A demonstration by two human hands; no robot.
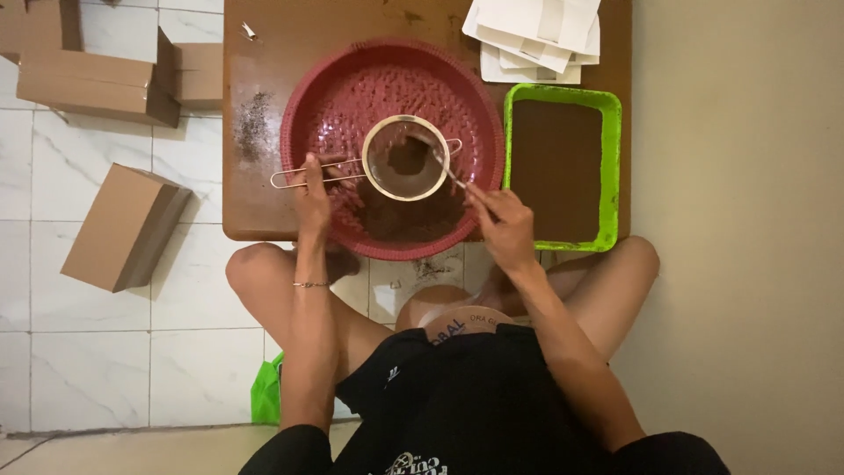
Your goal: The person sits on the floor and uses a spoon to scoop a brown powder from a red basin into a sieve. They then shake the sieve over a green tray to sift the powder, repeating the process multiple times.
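My left hand (313, 195) grips the wire handle of a round metal sieve (406, 158), holding it level over a large red perforated basin (316, 105). Brown powder lies inside the sieve and in a heap on the basin floor beneath it. My right hand (503, 227) pinches a thin spoon (448, 169) whose tip reaches into the sieve. Both hands hover over the near rim of the basin, on a low brown wooden table (264, 193).
A green tray (607, 176) of brown powder sits right of the basin. White paper packets (534, 35) are stacked at the table's far right. Cardboard boxes (123, 227) lie on the tiled floor to the left. A green bag (265, 391) is by my left knee.
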